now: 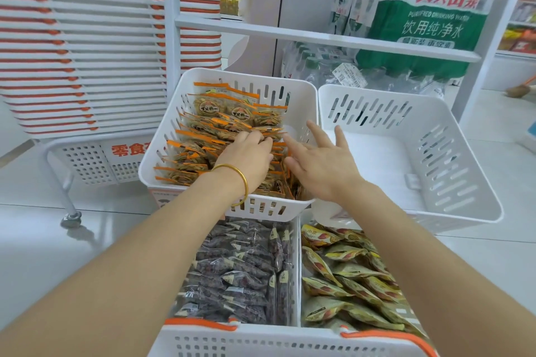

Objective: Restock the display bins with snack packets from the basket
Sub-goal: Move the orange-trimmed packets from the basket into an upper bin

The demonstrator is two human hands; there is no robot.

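At frame bottom, I see the basket (pixel 261 338) cut off; can't tell if the dark pkts (pixel 232 269) and yellow pkts (pixel 348 278) sit in it. In the upper-left bin (pixel 246 75), L hand (pixel 246 159) curls round orange-edged snack pkts (pixel 203 136), fingertips hidden. R hand (pixel 322 162) lies open, fingers spread, index touching the pkts' right edge.
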